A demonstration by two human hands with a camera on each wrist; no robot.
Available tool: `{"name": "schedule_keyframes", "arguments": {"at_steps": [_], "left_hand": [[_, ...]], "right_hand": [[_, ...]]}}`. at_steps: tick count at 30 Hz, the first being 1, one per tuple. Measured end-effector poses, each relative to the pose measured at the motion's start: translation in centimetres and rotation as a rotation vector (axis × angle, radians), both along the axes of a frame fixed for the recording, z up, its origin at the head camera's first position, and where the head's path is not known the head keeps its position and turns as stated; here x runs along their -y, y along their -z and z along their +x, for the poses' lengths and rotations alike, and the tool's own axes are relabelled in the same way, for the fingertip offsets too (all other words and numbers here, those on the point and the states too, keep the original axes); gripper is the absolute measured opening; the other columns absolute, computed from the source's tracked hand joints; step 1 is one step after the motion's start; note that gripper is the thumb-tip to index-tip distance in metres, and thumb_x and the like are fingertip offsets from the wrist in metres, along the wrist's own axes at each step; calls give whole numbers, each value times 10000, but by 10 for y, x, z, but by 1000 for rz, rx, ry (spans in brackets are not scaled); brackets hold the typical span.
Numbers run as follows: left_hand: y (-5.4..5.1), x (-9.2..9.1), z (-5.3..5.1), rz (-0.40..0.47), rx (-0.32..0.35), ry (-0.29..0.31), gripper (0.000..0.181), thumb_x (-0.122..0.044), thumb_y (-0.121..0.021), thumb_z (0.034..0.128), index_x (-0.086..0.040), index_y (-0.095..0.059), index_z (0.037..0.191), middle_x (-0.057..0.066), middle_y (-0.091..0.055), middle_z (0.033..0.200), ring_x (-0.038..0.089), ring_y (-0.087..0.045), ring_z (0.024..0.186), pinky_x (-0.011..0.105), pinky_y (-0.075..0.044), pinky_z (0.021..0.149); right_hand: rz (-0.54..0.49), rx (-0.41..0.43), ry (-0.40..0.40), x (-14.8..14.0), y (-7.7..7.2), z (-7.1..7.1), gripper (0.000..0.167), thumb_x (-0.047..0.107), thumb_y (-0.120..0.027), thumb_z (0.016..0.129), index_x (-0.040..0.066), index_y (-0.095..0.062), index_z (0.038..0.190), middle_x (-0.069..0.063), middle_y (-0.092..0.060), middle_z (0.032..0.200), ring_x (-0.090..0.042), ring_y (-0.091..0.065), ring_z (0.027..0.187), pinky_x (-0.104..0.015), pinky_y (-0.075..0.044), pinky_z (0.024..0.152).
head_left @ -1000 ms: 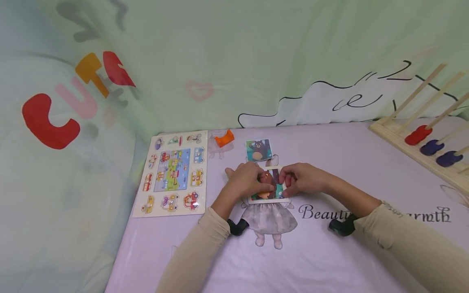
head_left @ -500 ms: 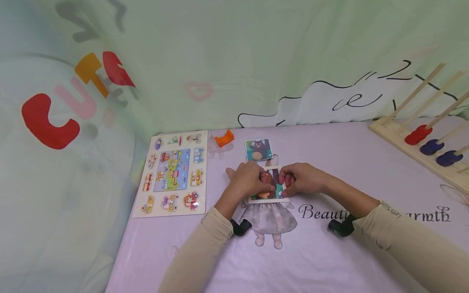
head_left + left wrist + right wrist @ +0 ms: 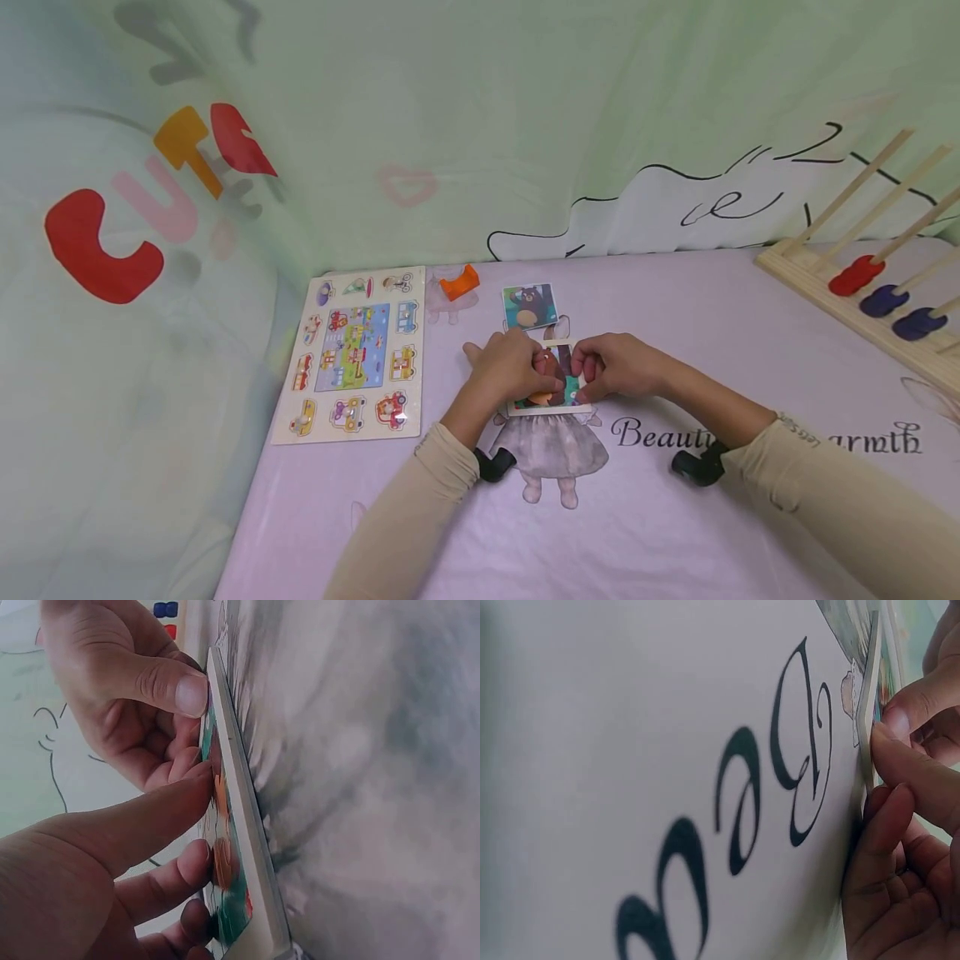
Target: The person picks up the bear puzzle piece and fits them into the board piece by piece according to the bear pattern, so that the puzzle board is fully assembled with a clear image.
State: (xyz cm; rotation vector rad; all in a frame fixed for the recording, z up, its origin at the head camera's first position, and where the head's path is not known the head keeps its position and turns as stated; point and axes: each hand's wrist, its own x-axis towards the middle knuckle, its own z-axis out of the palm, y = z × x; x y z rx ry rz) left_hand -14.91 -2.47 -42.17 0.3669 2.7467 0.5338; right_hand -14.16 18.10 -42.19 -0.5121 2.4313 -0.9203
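A small framed jigsaw puzzle with a brown bear picture and a pale rim lies on the cloth, under both hands. My left hand rests on its left part; the thumb is stretched out and touches the picture, and the other fingertips press the surface below it. At the puzzle's right edge, my right hand has its fingers curled, with the thumb against the rim. The hands cover part of the picture, so seams between pieces are hard to make out. Just beyond lies a square bear picture card.
A peg puzzle board with vehicles lies to the left. An orange curved block sits near the back wall cloth. At the right stands a wooden rack with pegs, bearing red and blue pieces.
Both hands stay at almost the same spot on the puzzle. The left forearm has shifted slightly to the right since the oldest frame.
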Motion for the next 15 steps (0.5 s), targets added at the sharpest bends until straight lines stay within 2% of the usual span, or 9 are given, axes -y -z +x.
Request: {"name": "schedule_keyframes", "arguments": {"at_steps": [7, 15], "left_hand": [[0, -1, 1, -17, 4, 4, 399, -511, -882, 741, -226, -626, 630, -36, -613, 686, 182, -560, 828, 673, -327, 962], [2, -5, 2, -60, -13, -15, 366, -522, -863, 764, -229, -650, 711, -19, -597, 838, 208, -554, 919, 625, -336, 933]], "right_hand": [[5, -29, 11, 2, 2, 0, 263, 179, -855, 786, 102, -636, 909, 15, -554, 729, -148, -511, 706, -299, -404, 660], [45, -67, 48, 6, 4, 2, 272, 178, -864, 792, 99, -629, 904, 5, -560, 734, -150, -510, 705, -308, -410, 661]]}}
